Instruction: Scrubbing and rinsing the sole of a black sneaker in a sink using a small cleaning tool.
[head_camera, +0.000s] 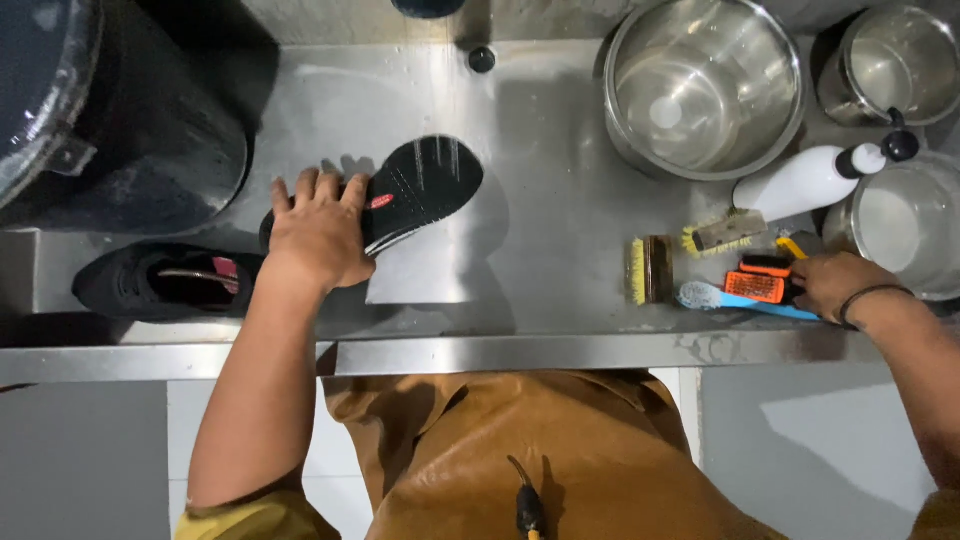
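— What's at your far left?
— A second black shoe (160, 280) lies on the steel counter (560, 210). Your left hand (318, 235) clasps the upturned black shoe (405, 190), sole up, fingers wrapped over its edge.
— And to the right?
— Your right hand (835, 285) closes on the orange brush (762, 283), beside a yellow-bristled brush (650, 270). Behind it, the large steel pot (705, 85) looks empty; a white bottle (805, 180) lies nearby.

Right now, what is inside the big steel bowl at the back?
The steel bowl looks empty: only its shiny bottom and reflections show. The nearest inner wall is hidden by the rim.
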